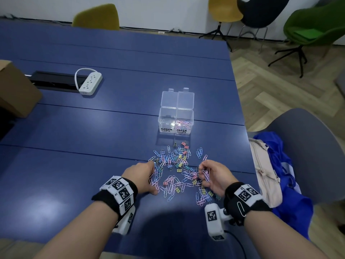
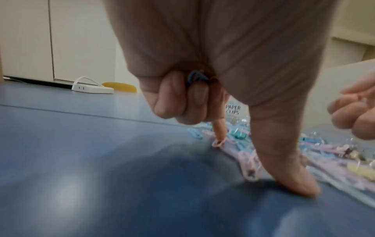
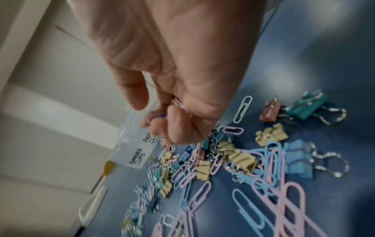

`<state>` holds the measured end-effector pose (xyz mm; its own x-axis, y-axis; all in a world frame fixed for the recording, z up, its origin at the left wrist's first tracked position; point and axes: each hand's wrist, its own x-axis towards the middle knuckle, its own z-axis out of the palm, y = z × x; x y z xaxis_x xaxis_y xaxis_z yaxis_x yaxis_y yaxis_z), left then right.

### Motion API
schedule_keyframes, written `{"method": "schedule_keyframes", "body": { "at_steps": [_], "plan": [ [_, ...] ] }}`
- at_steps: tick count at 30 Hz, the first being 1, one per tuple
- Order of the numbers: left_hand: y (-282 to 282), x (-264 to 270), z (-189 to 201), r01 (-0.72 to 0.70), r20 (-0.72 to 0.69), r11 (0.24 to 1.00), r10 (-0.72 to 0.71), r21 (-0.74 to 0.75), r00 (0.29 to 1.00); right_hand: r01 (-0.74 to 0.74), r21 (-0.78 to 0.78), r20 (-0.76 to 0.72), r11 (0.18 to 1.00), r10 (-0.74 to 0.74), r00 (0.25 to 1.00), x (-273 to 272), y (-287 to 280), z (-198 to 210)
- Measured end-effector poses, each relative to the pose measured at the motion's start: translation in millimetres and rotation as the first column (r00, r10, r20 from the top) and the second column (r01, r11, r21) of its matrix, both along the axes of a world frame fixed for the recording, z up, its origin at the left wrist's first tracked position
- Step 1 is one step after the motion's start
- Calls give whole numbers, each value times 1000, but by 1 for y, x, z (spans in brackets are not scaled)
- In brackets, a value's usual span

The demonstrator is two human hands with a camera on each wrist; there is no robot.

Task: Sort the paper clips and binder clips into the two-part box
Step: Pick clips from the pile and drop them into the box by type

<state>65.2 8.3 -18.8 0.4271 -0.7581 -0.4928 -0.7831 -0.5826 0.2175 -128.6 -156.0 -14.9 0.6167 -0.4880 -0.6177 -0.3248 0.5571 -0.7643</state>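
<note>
Both hands gather paper clips from the mixed pile [image 1: 179, 171] near the two-part box [image 1: 175, 118]. The right hand [image 1: 214, 176] pinches a pink bunch [image 1: 206, 174]; the left hand [image 1: 141, 174] curls round blue clips [image 2: 198, 77], forefinger and thumb still free for picking.

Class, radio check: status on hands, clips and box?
Left hand grips blue clips; right hand holds paper clips. Box: paper side started, binder side looks empty. Path clear.

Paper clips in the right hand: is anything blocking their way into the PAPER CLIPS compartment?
Nothing visible does. The right hand holds a bunch of paper clips; the two-part box stands beyond the pile, both lids open, the path above clear.
</note>
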Motion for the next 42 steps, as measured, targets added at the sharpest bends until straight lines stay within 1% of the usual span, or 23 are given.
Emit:
{"method": "schedule_keyframes", "body": {
  "at_steps": [2,3,4,5,6,7,8,11,12,14,15,18,20,26,29,32,35,37,38,39,40,41,42],
  "plan": [
    [2,3,-3,11,-85,999,-14,-35,996,-165,-201,-158,966,134,978,6,4,1],
    [3,4,-5,15,-132,998,-23,-60,991,-291,-307,-266,906,212,940,9,5,3],
    [4,4,-7,17,-170,996,-32,-85,985,-435,-392,-397,811,278,875,12,7,5],
    [5,5,-8,19,-194,994,-40,-108,980,-572,-443,-517,690,325,792,15,9,6],
    [5,5,-10,24,-201,992,-49,-125,978,-682,-461,-613,567,353,707,17,12,8],
    [6,6,-11,33,-200,990,-60,-135,978,-751,-470,-677,464,356,644,19,16,10],
    [6,6,-13,44,-195,989,-71,-140,978,-782,-479,-707,398,352,613,21,20,12],
    [4,5,-15,74,-172,988,-97,-135,980,-804,-516,-729,295,342,593,23,29,13],
    [4,5,-15,73,-172,988,-96,-136,980,-816,-518,-740,257,344,578,23,30,13],
    [4,6,-16,46,-171,987,-72,-151,983,-842,-518,-778,148,327,536,23,31,13],
    [5,8,-16,35,-161,988,-59,-152,985,-852,-510,-790,119,327,519,24,31,14],
    [5,10,-16,56,-131,992,-70,-109,989,-900,-423,-820,109,377,431,26,28,12],
    [3,8,-15,88,-124,992,-98,-89,987,-916,-395,-840,70,376,391,27,27,10],
    [-4,-2,-15,116,-178,988,-132,-98,975,-896,-443,-838,38,338,429,33,28,0],
    [-4,-5,-16,155,-138,986,-163,-68,977,-904,-428,-864,-14,300,405,36,31,-3],
    [-4,-7,-16,186,-74,982,-189,-38,979,-917,-398,-887,-34,268,376,36,33,-4],
    [-4,-8,-17,141,-91,987,-148,-76,985,-919,-386,-901,-85,249,356,36,35,-4],
    [-4,-8,-16,82,-119,987,-98,-137,988,-916,-386,-904,-113,245,351,36,36,-2],
    [-3,-8,-13,40,-137,984,-65,-176,988,-911,-398,-898,-104,247,364,36,37,-2],
    [-3,-7,-11,-1,-153,976,-33,-219,988,-904,-422,-884,-70,253,393,36,36,0],
    [-4,-7,-8,-39,-165,966,-4,-256,986,-892,-452,-862,-9,260,434,36,34,3],
    [-5,-5,-4,-74,-181,958,24,-277,983,-871,-486,-832,76,265,488,36,31,5],
    [-7,-3,-1,-106,-196,950,49,-292,979,-836,-517,-791,183,270,549,34,27,8]
  ]
}}
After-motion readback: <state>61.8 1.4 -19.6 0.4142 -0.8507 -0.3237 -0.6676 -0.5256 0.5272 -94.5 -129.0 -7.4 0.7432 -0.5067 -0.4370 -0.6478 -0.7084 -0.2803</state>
